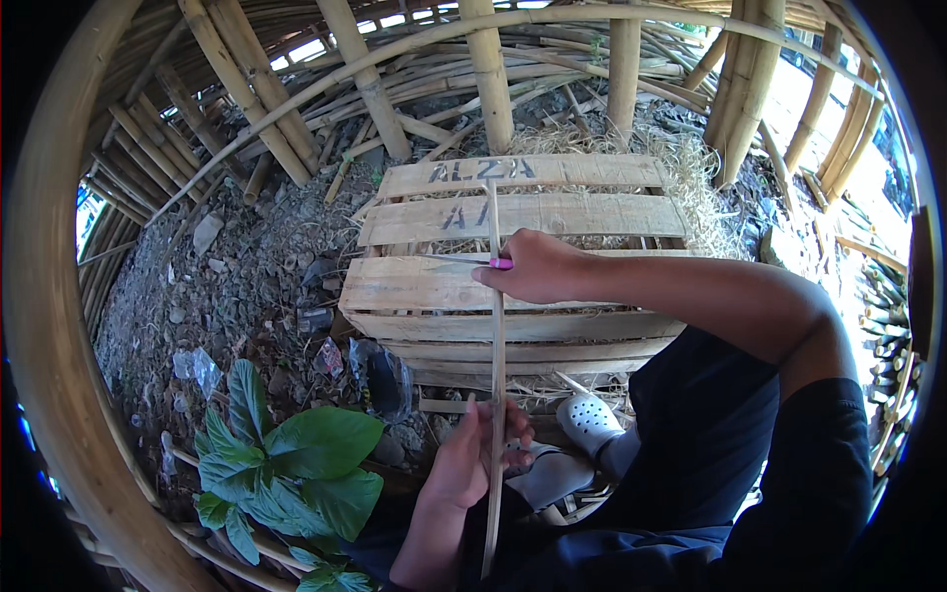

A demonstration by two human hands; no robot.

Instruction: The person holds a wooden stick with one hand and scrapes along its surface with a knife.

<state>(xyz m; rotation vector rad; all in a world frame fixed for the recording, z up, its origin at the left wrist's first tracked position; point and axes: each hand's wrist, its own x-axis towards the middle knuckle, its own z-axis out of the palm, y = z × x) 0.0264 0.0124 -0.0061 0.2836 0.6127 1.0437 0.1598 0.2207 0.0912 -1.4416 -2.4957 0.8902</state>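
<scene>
left hand [472, 456] grips bamboo strip [495, 326] | right hand [533, 266] — pink-handled knife [473, 262] on strip | wooden crate [414, 296] behind

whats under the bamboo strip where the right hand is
A wooden crate of pale slats lies under the bamboo strip. Straw shows through its gaps; the right hand covers the slat directly below it.
</scene>
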